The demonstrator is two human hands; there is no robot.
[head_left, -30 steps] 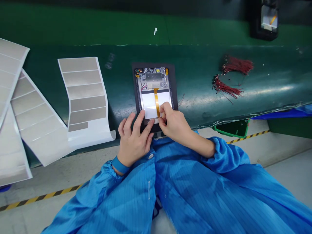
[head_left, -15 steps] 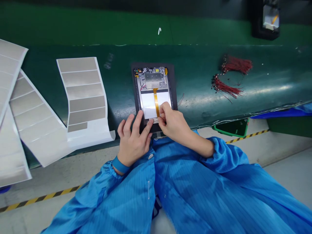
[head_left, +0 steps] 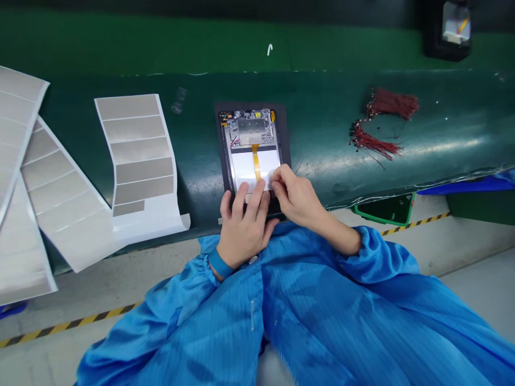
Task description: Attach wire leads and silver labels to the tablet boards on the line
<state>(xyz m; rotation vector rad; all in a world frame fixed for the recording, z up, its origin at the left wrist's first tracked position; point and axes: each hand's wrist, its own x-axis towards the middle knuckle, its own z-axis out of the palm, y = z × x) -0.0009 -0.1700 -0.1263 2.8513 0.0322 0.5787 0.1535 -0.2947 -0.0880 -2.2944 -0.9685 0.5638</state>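
An opened tablet (head_left: 243,169) lies on a dark mat (head_left: 285,128) before me, its circuit board (head_left: 251,131) at the far end. Below the board is a white battery (head_left: 269,161), crossed by an orange flat cable (head_left: 256,161). My left hand (head_left: 246,225) lies over the tablet's near end, fingers spread, fingertips at the battery's lower edge and the cable's end. At the lower right corner, my right hand (head_left: 300,195) has thumb and forefinger pinched together; whatever is between them is hidden.
Sheets of grey adhesive labels (head_left: 140,145) lie on the left, with more label sheets (head_left: 60,187) overlapping beyond them. Two bundles of red wires (head_left: 392,104) are on the right. A black holder with another device (head_left: 454,32) stands far right. A green-rimmed bin (head_left: 386,212) sits below the table edge.
My left hand has moved right and forward, its fingers now over the battery's lower edge. My right hand has shifted slightly right, away from the cable's end, still pinched.
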